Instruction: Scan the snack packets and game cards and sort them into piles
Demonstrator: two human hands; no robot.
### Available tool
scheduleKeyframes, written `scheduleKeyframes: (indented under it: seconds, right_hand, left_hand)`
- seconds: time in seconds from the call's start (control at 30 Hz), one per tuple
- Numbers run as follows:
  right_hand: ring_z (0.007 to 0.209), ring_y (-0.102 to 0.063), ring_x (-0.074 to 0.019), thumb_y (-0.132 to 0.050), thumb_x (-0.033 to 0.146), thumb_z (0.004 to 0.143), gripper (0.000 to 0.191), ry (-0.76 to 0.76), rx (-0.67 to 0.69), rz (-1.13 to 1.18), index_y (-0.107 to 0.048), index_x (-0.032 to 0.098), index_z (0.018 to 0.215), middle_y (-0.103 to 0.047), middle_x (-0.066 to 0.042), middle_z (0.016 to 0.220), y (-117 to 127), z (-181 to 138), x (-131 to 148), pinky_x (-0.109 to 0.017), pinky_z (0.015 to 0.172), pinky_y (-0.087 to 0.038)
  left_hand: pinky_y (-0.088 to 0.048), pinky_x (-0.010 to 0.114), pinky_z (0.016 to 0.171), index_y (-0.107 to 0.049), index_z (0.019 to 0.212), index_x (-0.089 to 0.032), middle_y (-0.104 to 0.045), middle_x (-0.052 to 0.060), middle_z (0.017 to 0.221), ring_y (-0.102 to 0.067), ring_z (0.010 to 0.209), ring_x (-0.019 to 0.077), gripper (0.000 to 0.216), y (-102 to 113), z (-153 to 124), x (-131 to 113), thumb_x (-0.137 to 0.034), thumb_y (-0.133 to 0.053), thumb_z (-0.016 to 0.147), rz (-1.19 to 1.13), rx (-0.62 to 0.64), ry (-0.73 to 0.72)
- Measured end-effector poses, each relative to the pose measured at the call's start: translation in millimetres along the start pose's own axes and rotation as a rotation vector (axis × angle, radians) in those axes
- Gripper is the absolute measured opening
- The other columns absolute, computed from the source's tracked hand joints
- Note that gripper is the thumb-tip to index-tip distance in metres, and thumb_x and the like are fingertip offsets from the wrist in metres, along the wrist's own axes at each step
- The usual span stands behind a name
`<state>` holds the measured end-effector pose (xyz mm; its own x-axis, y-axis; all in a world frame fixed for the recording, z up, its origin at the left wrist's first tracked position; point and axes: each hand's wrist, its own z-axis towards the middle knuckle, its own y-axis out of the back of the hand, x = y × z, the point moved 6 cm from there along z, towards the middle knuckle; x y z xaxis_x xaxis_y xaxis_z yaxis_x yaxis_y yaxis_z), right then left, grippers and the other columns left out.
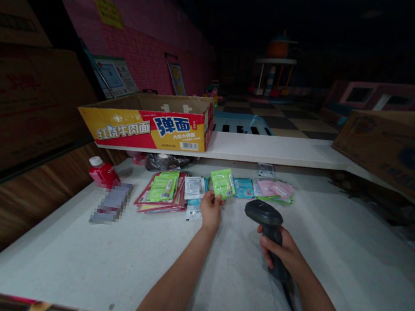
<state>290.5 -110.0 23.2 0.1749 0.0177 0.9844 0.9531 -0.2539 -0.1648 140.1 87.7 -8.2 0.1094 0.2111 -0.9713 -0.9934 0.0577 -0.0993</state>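
My left hand point(210, 211) is closed on the lower edge of a bright green sachet point(222, 183), its fingers pinching the corner. In my right hand point(282, 250) is a dark barcode scanner point(264, 213), gripped by its handle, with the head pointing left toward the sachets. A cable runs from the handle down to the table's front edge. Left of the green sachet lie white and blue sachets point(194, 189) and a stack of green packets point(164, 186) on red-edged ones. To its right are a blue sachet point(243, 188) and pink sachets point(273, 188).
A red bottle with a white cap point(103, 172) stands at the left, beside a blurred-out flat item point(111, 203). A raised white shelf point(278, 149) crosses the back of the white table point(105, 265). It carries a yellow and red carton point(149, 128) and a brown carton point(398, 153).
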Motion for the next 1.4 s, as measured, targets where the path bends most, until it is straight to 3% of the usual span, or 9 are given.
scheduleKeyframes:
  seconds: [0.27,0.47,0.57,0.73,0.87,1.03,1.27,1.4]
  right_hand:
    - [0.035,-0.048,-0.0103,-0.08,0.05,0.069,0.047,-0.004,-0.09,0.118,-0.062,0.019,0.098,-0.058,0.004,0.057,7,10,-3,-0.021,0.033,-0.038]
    - [0.036,-0.047,-0.0092,-0.08,0.049,0.069,0.045,0.045,-0.152,0.232,-0.063,0.018,0.097,-0.057,0.004,0.058,17,16,-6,-0.02,0.033,-0.037]
    - [0.037,-0.048,-0.0098,-0.081,0.049,0.07,0.045,0.053,-0.165,0.256,-0.064,0.018,0.097,-0.058,0.003,0.058,22,16,-9,-0.021,0.033,-0.038]
    - [0.038,-0.049,-0.0107,-0.082,0.049,0.068,0.045,0.014,-0.165,0.279,-0.065,0.018,0.095,-0.058,0.003,0.057,26,16,-18,-0.022,0.033,-0.039]
    - [0.038,-0.049,-0.0105,-0.083,0.047,0.067,0.045,0.024,-0.207,0.319,-0.065,0.017,0.096,-0.058,0.002,0.057,27,16,-22,-0.021,0.033,-0.039]
    - [0.037,-0.048,-0.0104,-0.083,0.047,0.068,0.045,0.018,-0.226,0.321,-0.065,0.017,0.095,-0.058,0.002,0.056,26,16,-23,-0.02,0.031,-0.039]
    - [0.036,-0.05,-0.0091,-0.083,0.049,0.067,0.047,0.034,-0.226,0.326,-0.065,0.016,0.095,-0.058,0.003,0.056,26,16,-23,-0.018,0.031,-0.039]
    - [0.037,-0.05,-0.0096,-0.082,0.049,0.068,0.045,0.029,-0.228,0.327,-0.064,0.018,0.094,-0.058,0.003,0.055,27,18,-25,-0.018,0.031,-0.039]
  left_hand:
    - [-0.052,0.027,0.063,-0.052,0.08,-0.02,-0.065,0.003,0.077,-0.063,0.065,0.0154,0.031,-2,0,-3,-0.05,-0.061,0.08,0.077,0.011,-0.017]
    - [-0.052,0.025,0.062,-0.052,0.078,-0.019,-0.062,0.002,0.074,-0.063,0.062,0.0141,0.033,5,-7,-14,-0.051,-0.061,0.079,0.067,-0.048,-0.039]
    - [-0.053,0.027,0.059,-0.054,0.08,-0.018,-0.064,0.002,0.072,-0.064,0.059,0.0151,0.034,21,-10,-19,-0.051,-0.063,0.077,0.002,-0.083,-0.049]
    - [-0.055,0.029,0.055,-0.055,0.082,-0.018,-0.066,0.003,0.07,-0.067,0.059,0.0191,0.029,70,3,-36,-0.044,-0.065,0.075,0.003,-0.154,-0.023]
    - [-0.052,0.027,0.052,-0.054,0.075,-0.019,-0.065,0.002,0.063,-0.069,0.057,0.0208,0.015,103,23,-53,-0.03,-0.064,0.077,0.175,-0.165,0.132]
    - [-0.049,0.027,0.054,-0.058,0.079,-0.018,-0.067,0.004,0.059,-0.07,0.056,0.0226,0.002,116,33,-70,-0.017,-0.057,0.082,0.429,-0.11,0.285]
    - [-0.048,0.028,0.073,-0.063,0.094,-0.013,-0.073,0.016,0.096,-0.07,0.096,0.0259,0.013,118,27,-105,-0.023,-0.059,0.087,1.14,-0.126,0.086]
    - [-0.049,0.031,0.073,-0.062,0.106,-0.011,-0.069,0.017,0.103,-0.069,0.093,0.0266,0.026,110,24,-113,-0.032,-0.053,0.092,1.381,-0.086,0.042]
